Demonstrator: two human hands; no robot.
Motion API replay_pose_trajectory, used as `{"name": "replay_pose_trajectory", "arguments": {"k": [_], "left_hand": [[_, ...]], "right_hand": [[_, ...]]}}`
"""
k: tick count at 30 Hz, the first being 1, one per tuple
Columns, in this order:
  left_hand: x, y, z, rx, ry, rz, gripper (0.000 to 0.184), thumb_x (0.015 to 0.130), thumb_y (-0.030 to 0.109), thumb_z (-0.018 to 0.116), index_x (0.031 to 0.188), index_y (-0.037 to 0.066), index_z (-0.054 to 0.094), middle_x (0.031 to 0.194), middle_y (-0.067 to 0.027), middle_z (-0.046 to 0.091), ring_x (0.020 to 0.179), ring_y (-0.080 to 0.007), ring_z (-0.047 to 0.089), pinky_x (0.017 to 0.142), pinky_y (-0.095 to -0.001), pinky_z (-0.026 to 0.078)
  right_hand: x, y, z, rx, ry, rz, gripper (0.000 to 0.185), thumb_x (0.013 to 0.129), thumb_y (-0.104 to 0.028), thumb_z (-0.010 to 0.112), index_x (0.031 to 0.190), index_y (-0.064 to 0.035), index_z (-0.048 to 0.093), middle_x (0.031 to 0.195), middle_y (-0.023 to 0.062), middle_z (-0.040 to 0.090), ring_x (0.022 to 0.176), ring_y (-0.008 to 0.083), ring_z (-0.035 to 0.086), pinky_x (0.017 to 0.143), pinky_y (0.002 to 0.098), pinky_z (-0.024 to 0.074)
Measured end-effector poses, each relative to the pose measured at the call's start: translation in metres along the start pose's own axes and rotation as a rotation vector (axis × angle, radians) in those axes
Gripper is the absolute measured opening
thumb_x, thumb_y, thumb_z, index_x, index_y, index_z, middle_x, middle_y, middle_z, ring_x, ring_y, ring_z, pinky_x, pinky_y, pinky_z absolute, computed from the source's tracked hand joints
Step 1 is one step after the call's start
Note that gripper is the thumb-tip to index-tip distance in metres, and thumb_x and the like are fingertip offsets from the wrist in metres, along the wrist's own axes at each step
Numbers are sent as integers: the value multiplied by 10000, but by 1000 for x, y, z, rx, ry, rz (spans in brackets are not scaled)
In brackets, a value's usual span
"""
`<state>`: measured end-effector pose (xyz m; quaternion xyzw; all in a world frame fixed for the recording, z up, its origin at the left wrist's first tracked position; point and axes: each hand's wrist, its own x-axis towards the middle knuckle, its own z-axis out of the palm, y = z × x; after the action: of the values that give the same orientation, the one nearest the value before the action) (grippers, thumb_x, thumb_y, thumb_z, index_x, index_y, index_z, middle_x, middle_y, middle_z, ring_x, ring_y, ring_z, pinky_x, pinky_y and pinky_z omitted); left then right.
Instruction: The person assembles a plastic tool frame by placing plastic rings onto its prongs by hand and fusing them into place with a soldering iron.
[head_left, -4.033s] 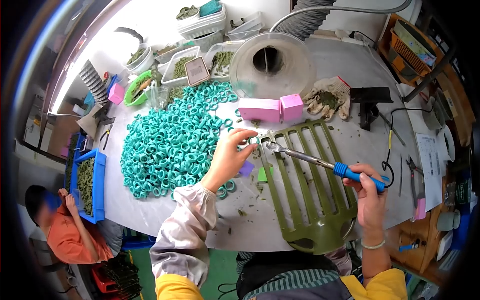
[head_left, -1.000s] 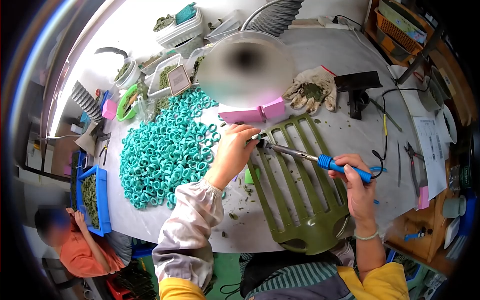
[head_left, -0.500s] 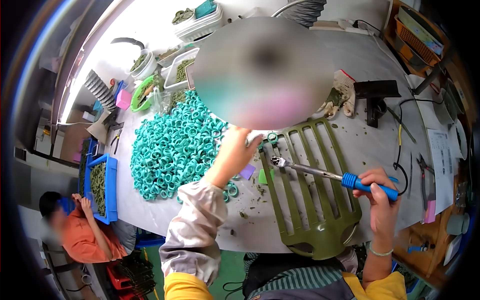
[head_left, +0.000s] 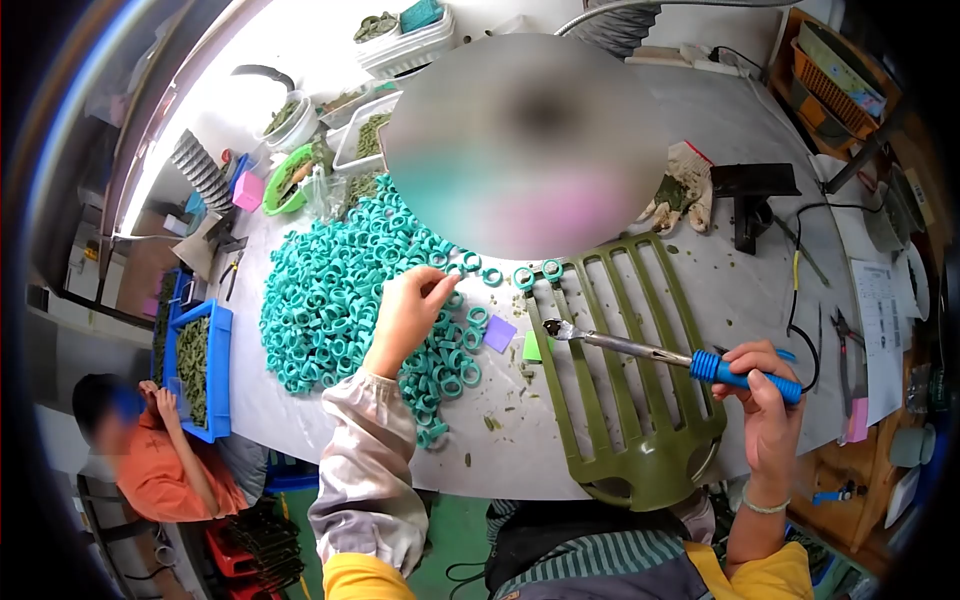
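Observation:
My right hand (head_left: 762, 405) is wrapped round the blue handle of a soldering iron (head_left: 640, 347), whose metal shaft and dark, crusted tip lie over a dark green slotted plastic piece (head_left: 640, 465). Two teal rings (head_left: 524, 278) sit at the far left ends of its bars. Over the right side of a big heap of teal plastic rings (head_left: 335, 295) is my left hand (head_left: 408, 312). Its thumb and forefinger come together among the rings at the heap's edge. What they pinch, if anything, cannot be made out.
A purple square (head_left: 500, 334) and a green square (head_left: 531, 346) lie between heap and slotted piece. Stained gloves (head_left: 682, 190), a black stand (head_left: 752, 190) and pliers (head_left: 848, 340) are on the right. A person in orange (head_left: 170, 465) sits left by a blue crate (head_left: 222, 380). A blurred oval covers the top middle.
My left hand has moved left, from the slotted piece's far end back to the ring heap. Several rings lie spread at the heap's near right edge. My right hand holds the iron almost unmoved.

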<state>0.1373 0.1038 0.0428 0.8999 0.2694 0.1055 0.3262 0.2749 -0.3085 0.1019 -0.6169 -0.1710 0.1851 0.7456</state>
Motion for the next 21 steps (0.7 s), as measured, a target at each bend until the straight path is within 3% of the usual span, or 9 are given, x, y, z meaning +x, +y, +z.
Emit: {"name": "replay_pose_trajectory", "arguments": {"k": [2,5,9,12,13,15,16,17,21], "left_hand": [[-6,18,-7,-151,-154,-81,319,953,213,735,1121,-58,721,936,-42,724,803,-56,588,700,-235,479],[-13,19,1,-354,-221,-13,230,953,136,720,1099,-42,736,987,-58,717,854,-89,622,760,-243,506],[-16,51,10,-365,-179,27,168,945,90,717,1021,-58,741,1094,-87,709,884,-76,637,777,-249,527],[-10,72,30,-390,-199,62,258,920,39,734,1167,-24,691,1086,-72,712,914,-72,643,760,-233,539],[-9,81,41,-501,-147,133,313,927,33,724,1234,17,666,1059,-86,726,929,-98,663,773,-253,551],[-2,98,56,-340,-52,273,293,919,51,730,1209,35,687,1042,-106,738,933,-154,697,790,-299,559],[4,104,61,-166,-20,367,288,868,90,761,1141,21,703,1049,-151,721,905,-293,698,812,-369,550],[10,107,66,-95,8,444,320,851,104,766,1155,23,704,1076,-154,718,932,-333,674,838,-393,536],[28,105,91,59,57,520,325,845,119,771,1155,34,725,1097,-128,732,1008,-314,648,898,-407,509]], "right_hand": [[-1,0,-1,-4,8,-4,200,927,-89,566,977,77,666,1084,161,612,843,244,675,763,355,597],[-1,1,-4,-5,19,-10,199,932,-91,566,977,75,667,1085,159,614,850,244,677,764,354,595],[-2,1,-10,-3,26,-16,197,941,-85,559,985,76,663,1088,159,614,852,239,675,774,350,591],[-2,-1,-17,-14,51,-34,194,951,-78,549,994,75,660,1092,155,616,851,235,674,782,348,588],[0,1,-21,-20,59,-39,193,956,-75,545,997,75,659,1093,154,617,851,232,674,784,348,587],[4,5,-24,-37,69,-61,191,965,-70,538,1004,74,658,1096,151,617,853,229,675,789,349,588],[7,8,-24,-49,72,-79,190,970,-67,535,1007,74,658,1098,149,617,855,227,676,792,351,590],[10,10,-24,-61,76,-96,190,974,-64,532,1011,73,658,1100,148,616,858,226,678,795,352,591],[18,22,-22,-45,66,-90,183,989,-48,524,1026,69,660,1106,139,609,877,216,692,819,343,603]]}}
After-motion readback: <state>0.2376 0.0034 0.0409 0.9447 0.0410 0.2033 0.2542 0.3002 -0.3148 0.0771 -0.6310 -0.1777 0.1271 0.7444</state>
